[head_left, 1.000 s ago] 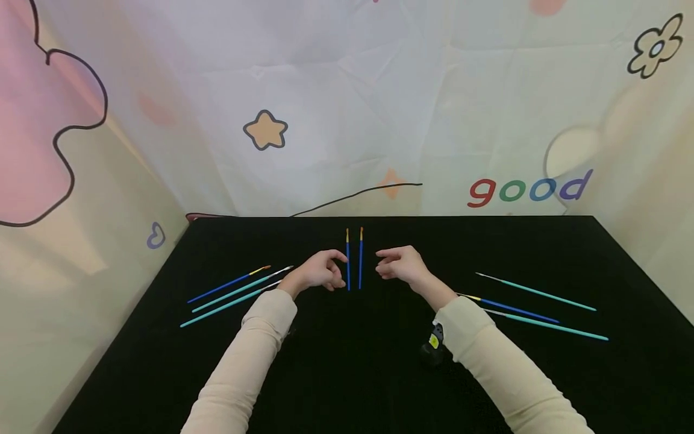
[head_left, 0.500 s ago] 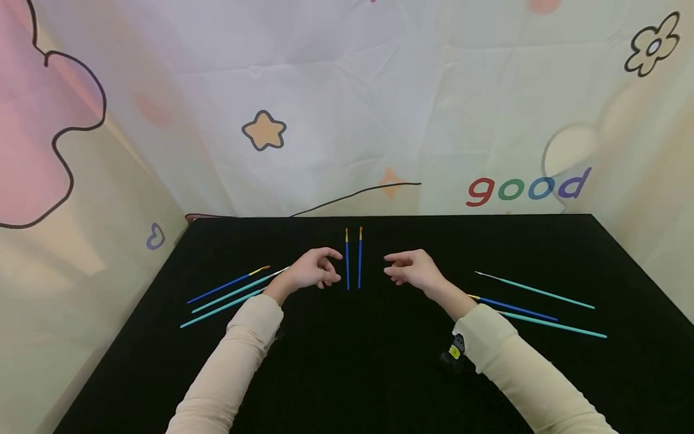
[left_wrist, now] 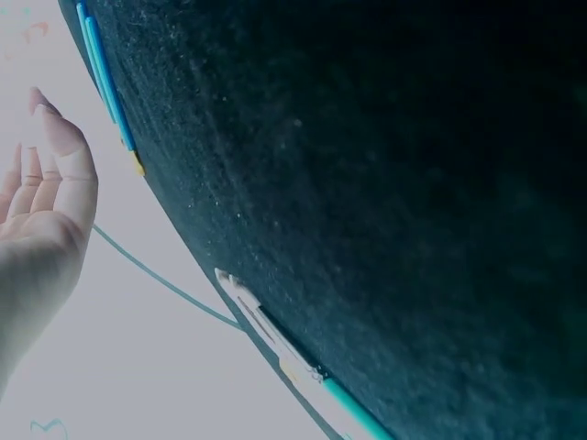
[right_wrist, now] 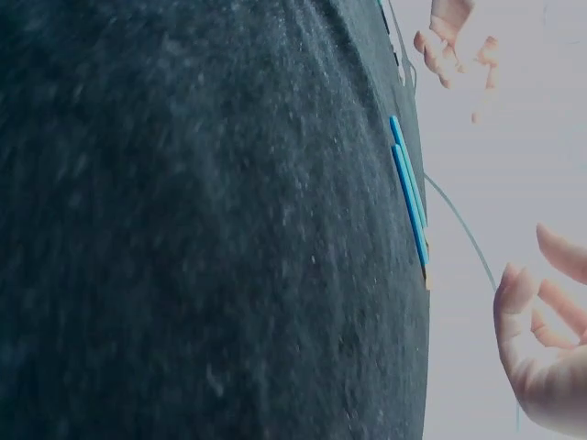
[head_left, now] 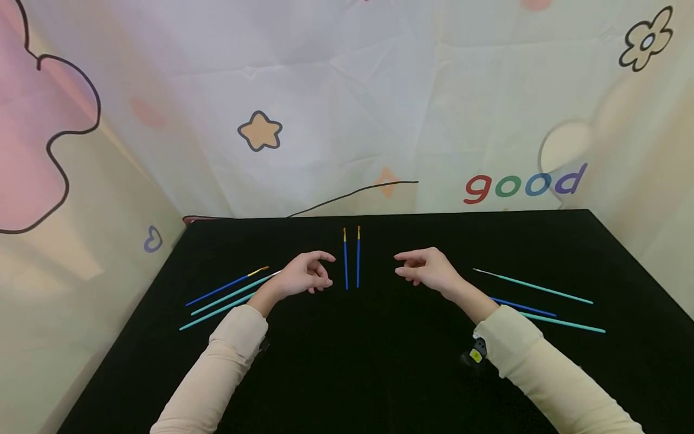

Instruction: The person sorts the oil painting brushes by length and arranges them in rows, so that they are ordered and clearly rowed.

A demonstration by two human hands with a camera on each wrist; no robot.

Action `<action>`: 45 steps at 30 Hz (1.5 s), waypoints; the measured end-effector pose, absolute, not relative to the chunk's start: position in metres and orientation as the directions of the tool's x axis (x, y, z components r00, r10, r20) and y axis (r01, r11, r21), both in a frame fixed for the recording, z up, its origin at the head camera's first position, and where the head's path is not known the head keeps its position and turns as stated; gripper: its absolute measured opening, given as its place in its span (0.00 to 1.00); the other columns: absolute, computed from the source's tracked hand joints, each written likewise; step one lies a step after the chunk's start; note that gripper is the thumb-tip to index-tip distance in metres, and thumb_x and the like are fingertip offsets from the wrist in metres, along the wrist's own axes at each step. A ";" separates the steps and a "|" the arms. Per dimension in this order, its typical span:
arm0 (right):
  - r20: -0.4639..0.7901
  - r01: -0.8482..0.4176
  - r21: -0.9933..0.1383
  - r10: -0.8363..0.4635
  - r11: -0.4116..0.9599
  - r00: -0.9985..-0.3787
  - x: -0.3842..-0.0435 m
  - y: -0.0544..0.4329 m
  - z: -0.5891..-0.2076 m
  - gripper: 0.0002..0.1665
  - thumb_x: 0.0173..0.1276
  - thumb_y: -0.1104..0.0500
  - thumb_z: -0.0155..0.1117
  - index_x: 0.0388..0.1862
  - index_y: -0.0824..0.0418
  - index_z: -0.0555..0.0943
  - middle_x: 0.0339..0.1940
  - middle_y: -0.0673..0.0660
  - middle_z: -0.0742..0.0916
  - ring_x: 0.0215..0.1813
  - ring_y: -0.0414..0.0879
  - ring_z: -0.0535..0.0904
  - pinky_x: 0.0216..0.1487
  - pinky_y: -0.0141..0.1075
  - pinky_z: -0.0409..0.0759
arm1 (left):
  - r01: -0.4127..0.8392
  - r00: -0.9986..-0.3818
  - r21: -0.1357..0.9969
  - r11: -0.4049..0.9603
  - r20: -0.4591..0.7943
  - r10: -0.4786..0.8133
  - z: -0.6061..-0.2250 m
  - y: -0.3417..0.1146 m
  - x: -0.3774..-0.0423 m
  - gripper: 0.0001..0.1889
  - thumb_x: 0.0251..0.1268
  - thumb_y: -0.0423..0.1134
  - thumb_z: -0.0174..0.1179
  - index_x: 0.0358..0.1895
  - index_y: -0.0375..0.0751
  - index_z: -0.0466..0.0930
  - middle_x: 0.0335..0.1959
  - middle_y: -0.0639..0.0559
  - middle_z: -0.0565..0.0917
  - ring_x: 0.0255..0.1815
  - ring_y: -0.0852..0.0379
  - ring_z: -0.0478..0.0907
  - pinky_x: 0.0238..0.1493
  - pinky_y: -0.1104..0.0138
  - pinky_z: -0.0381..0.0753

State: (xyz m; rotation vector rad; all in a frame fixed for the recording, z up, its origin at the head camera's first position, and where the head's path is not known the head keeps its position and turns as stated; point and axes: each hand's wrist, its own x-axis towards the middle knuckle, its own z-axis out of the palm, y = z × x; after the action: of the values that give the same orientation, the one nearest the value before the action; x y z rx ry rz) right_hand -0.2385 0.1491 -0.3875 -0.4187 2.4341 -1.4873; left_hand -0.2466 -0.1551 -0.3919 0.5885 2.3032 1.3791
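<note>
Two blue paintbrushes lie side by side at the middle of the black tabletop, tips toward the back: a left paintbrush and a right paintbrush. My left hand hovers just left of this pair, fingers loosely bent and holding nothing. On the other side, a wider gap separates the pair from my right hand, whose relaxed fingers point inward with nothing in them. Both hands appear raised off the cloth in the wrist views. My left wrist partly covers the teal paintbrushes there, and my right forearm hides the tips of two brushes.
At left lie a blue paintbrush and two slanted teal ones, the upper and the lower. At right are an upper teal paintbrush, a blue one and a lower teal one. A printed curtain stands behind.
Both hands have drawn apart from the middle pair, the left hand leftward and the right hand rightward. The two middle paintbrushes stay lying in place. The head view has shifted slightly.
</note>
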 end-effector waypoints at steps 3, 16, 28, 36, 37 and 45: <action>-0.063 -0.118 -0.889 -0.374 0.442 -0.925 -0.238 0.155 -0.387 0.25 0.63 0.58 0.61 0.57 0.68 0.73 0.32 0.63 0.80 0.32 0.54 0.76 0.35 0.41 0.76 | 0.170 -0.833 0.890 0.422 -0.099 0.545 -0.392 -0.158 -0.245 0.25 0.61 0.30 0.56 0.62 0.31 0.61 0.30 0.46 0.78 0.30 0.53 0.75 0.32 0.63 0.76; -0.034 -0.163 -0.880 -0.402 0.445 -0.915 -0.229 0.176 -0.381 0.27 0.62 0.55 0.62 0.58 0.66 0.73 0.30 0.56 0.79 0.27 0.48 0.73 0.32 0.40 0.75 | 0.231 -0.842 0.890 0.393 -0.020 0.539 -0.384 -0.171 -0.232 0.23 0.61 0.31 0.57 0.60 0.36 0.64 0.31 0.47 0.79 0.30 0.53 0.76 0.32 0.61 0.77; -0.006 -0.215 -0.843 -0.407 0.494 -0.913 -0.219 0.204 -0.382 0.27 0.61 0.55 0.63 0.57 0.65 0.74 0.30 0.56 0.79 0.27 0.52 0.74 0.29 0.39 0.76 | 0.221 -0.872 0.901 0.373 0.012 0.489 -0.383 -0.195 -0.219 0.24 0.62 0.33 0.58 0.61 0.37 0.64 0.32 0.44 0.78 0.31 0.49 0.75 0.31 0.64 0.77; 0.035 -0.236 -0.848 -0.394 0.475 -0.918 -0.208 0.217 -0.378 0.25 0.61 0.56 0.64 0.56 0.66 0.75 0.26 0.56 0.78 0.23 0.45 0.71 0.24 0.33 0.71 | 0.268 -0.878 0.879 0.394 0.055 0.476 -0.387 -0.211 -0.210 0.24 0.60 0.33 0.59 0.60 0.36 0.65 0.31 0.45 0.79 0.29 0.52 0.75 0.29 0.63 0.78; 0.042 -0.240 -0.850 -0.394 0.468 -0.918 -0.207 0.219 -0.377 0.25 0.61 0.56 0.64 0.55 0.66 0.75 0.26 0.56 0.78 0.23 0.44 0.70 0.24 0.33 0.71 | 0.272 -0.878 0.877 0.396 0.058 0.475 -0.387 -0.213 -0.209 0.24 0.60 0.33 0.59 0.60 0.37 0.65 0.30 0.46 0.79 0.28 0.51 0.75 0.29 0.63 0.78; 0.114 -0.308 -0.817 -0.387 0.488 -0.915 -0.203 0.237 -0.376 0.24 0.61 0.58 0.64 0.55 0.65 0.76 0.27 0.55 0.78 0.25 0.42 0.70 0.25 0.32 0.69 | 0.297 -0.885 0.878 0.377 0.105 0.453 -0.386 -0.229 -0.205 0.24 0.59 0.32 0.60 0.59 0.35 0.66 0.30 0.46 0.79 0.28 0.53 0.76 0.28 0.64 0.78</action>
State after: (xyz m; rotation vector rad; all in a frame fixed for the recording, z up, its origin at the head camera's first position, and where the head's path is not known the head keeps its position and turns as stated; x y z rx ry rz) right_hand -0.2027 0.2370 -0.3763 -0.6165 2.6356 -1.4199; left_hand -0.2050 -0.2291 -0.3860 0.6798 2.4763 1.5294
